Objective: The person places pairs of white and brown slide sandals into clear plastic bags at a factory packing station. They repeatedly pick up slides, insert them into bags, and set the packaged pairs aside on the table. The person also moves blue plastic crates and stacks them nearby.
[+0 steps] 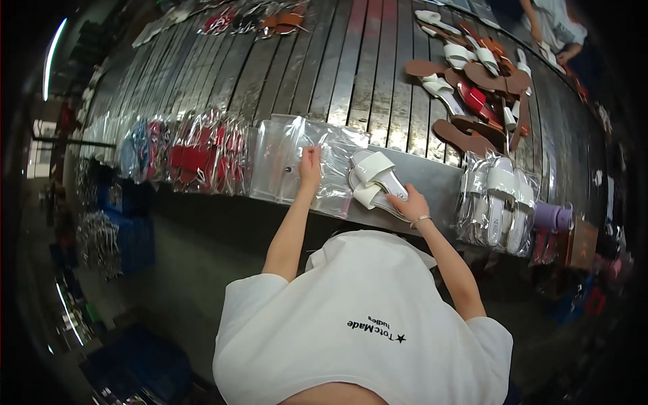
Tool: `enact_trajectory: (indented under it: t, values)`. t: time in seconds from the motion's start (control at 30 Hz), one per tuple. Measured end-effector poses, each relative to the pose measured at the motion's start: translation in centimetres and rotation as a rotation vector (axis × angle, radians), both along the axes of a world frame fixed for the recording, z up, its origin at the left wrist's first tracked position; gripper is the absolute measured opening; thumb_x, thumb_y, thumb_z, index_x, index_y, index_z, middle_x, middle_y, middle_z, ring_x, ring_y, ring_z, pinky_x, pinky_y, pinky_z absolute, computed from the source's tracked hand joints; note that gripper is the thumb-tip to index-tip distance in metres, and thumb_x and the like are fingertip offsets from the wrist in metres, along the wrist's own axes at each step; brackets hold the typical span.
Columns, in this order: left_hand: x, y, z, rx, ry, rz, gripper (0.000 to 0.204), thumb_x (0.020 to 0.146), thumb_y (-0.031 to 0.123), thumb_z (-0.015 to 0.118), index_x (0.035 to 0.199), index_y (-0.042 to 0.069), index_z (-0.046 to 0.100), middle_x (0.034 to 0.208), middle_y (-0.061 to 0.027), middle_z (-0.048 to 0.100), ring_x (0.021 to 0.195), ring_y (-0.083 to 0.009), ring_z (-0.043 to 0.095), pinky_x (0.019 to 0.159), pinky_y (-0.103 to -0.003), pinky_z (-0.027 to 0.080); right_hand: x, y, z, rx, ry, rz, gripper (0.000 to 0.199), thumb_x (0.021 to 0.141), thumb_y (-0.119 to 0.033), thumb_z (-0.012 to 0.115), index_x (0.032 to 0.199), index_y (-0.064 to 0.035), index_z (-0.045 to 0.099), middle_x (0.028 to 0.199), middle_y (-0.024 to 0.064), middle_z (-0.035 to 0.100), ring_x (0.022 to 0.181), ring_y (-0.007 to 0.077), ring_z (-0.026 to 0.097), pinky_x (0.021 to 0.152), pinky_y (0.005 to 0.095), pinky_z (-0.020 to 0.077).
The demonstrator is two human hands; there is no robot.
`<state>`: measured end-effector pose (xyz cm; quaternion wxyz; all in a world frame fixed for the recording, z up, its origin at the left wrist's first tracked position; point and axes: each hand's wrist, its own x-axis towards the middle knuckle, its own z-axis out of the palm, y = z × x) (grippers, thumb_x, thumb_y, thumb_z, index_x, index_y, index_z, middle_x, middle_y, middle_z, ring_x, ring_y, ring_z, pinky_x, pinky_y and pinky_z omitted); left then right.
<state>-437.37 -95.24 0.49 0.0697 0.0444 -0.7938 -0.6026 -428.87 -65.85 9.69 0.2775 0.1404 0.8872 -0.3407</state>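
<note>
My left hand (310,167) rests on a clear plastic bag (291,162) that lies flat on the metal table (364,74), fingers pinching its upper part. My right hand (408,204) grips the heel end of a pair of white slide sandals (375,179) stacked together, their toe end lying at the mouth of the clear bag. My white shirt fills the lower middle of the view.
Bagged red, pink and blue sandals (182,154) line the table edge at left. Bagged white sandals (501,202) lie at right beside a purple roll (552,217). Loose brown, red and white sandals (472,88) pile at the far right. Another person (553,27) stands across the table.
</note>
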Motion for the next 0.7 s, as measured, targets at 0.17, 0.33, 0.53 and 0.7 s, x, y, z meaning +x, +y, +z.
enact_trajectory:
  t: [0.17,0.33,0.53,0.7]
  values:
    - [0.3,-0.6,8.8,-0.334,0.219,-0.323,0.019,0.087,0.011,0.051,0.103,0.004,0.058,0.108,-0.0127,0.062,0.107,-0.0321,0.055,0.092,-0.038,0.041,0.6,-2.3,-0.4,-0.548,0.067,0.054,0.059,0.071,-0.048,0.071,0.102,0.0006,0.062,0.091,0.0191,0.066,0.082,0.0274,0.064,0.074,0.0366,0.0478]
    - [0.1,-0.6,12.8,-0.580,0.430,-0.500,0.023,0.085,0.014,0.054,0.105,0.005,0.061,0.098,-0.0109,0.062,0.096,-0.0314,0.058,0.089,-0.040,0.043,-1.0,-5.6,0.8,-0.465,0.095,-0.066,0.055,0.072,-0.047,0.068,0.099,0.0010,0.064,0.091,0.0197,0.065,0.083,0.0298,0.064,0.074,0.0368,0.0481]
    - [5.0,8.0,16.6,-0.724,0.621,-0.972,0.037,0.082,0.018,0.061,0.116,0.006,0.055,0.114,-0.0106,0.059,0.108,-0.0275,0.055,0.100,-0.042,0.036,-2.1,-4.4,-1.8,-0.338,0.699,-0.001,0.040,0.073,-0.026,0.072,0.097,0.0029,0.062,0.085,0.0150,0.067,0.075,0.0248,0.064,0.070,0.0355,0.0484]
    - [5.9,9.2,15.0,-0.327,0.237,-0.179,0.033,0.081,0.013,0.061,0.113,0.003,0.057,0.112,-0.0134,0.059,0.105,-0.0271,0.056,0.093,-0.037,0.042,-3.4,-1.8,5.4,-0.608,0.575,-0.384,0.034,0.080,-0.029,0.070,0.095,0.0007,0.062,0.081,0.0062,0.064,0.074,0.0118,0.057,0.067,0.0282,0.0465]
